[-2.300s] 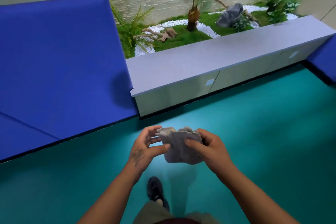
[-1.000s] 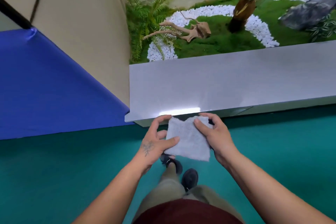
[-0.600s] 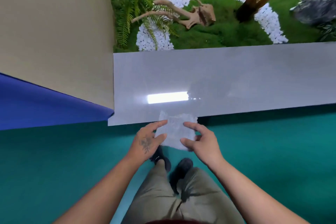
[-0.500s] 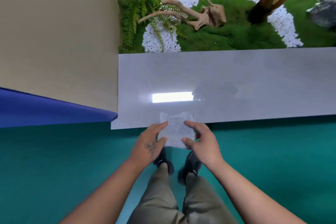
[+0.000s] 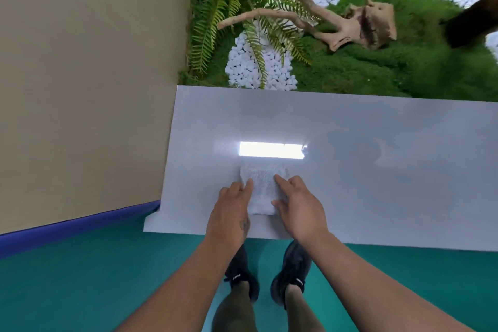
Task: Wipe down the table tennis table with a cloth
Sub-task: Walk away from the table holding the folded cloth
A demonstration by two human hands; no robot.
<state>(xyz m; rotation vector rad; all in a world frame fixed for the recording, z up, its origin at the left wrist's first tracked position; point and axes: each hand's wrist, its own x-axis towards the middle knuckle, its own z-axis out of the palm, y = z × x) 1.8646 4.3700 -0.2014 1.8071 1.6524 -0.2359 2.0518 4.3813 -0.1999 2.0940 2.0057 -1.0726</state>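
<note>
A pale grey-white cloth (image 5: 262, 186) lies flat on the glossy grey ledge top (image 5: 377, 170), near its front edge and left end. My left hand (image 5: 231, 213) rests on the cloth's left side with fingers stretched forward. My right hand (image 5: 299, 207) lies on its right side, fingers extended and slightly spread. Both palms face down. No table tennis table is in view.
Behind the ledge is a planted bed with ferns (image 5: 242, 8), white pebbles (image 5: 258, 65), driftwood (image 5: 336, 21) and moss. A beige wall (image 5: 80, 75) stands at the left, with a blue pad (image 5: 67, 226) at its base. My feet stand on the teal floor (image 5: 80, 277) below the ledge.
I walked up to the ledge holding the cloth in both hands. The cloth now lies flat on the ledge top, and both hands have gone from pinching it to resting on it.
</note>
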